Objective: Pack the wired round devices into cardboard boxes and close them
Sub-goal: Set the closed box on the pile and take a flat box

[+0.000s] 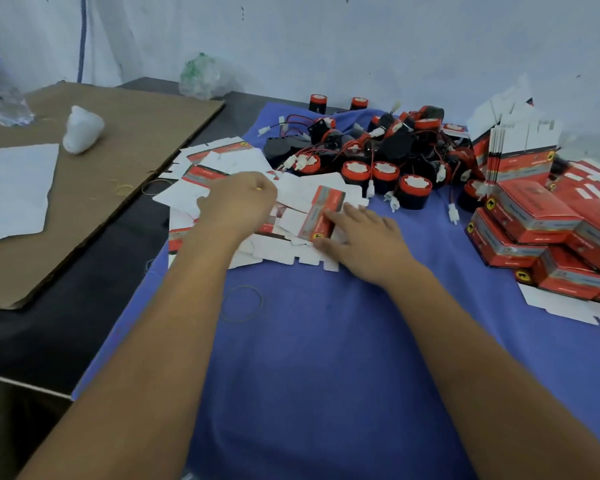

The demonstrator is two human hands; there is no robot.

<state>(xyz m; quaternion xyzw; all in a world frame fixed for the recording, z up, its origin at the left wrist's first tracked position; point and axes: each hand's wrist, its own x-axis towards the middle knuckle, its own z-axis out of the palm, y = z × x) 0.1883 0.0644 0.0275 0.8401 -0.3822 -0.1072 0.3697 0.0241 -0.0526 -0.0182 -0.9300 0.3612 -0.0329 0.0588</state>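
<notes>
- We see a wide bare stretch of the blue cloth in front of us, between our forearms and out to its near edge; only a rubber band lies there.
- The heap of flat unfolded boxes crowds the cloth's left edge, spilling toward the brown cardboard sheet.
- The wired round devices pile up at the back centre; closed red boxes are stacked at the right, cut off by the frame.
- Our left hand rests on the flat boxes, knuckles up; its fingers are hidden, so we cannot tell their grip.
- Our right hand lies with straight, spread fingers on one red flat box.
- Box printing is too blurred to read; we make out only a yellow round emblem.
</notes>
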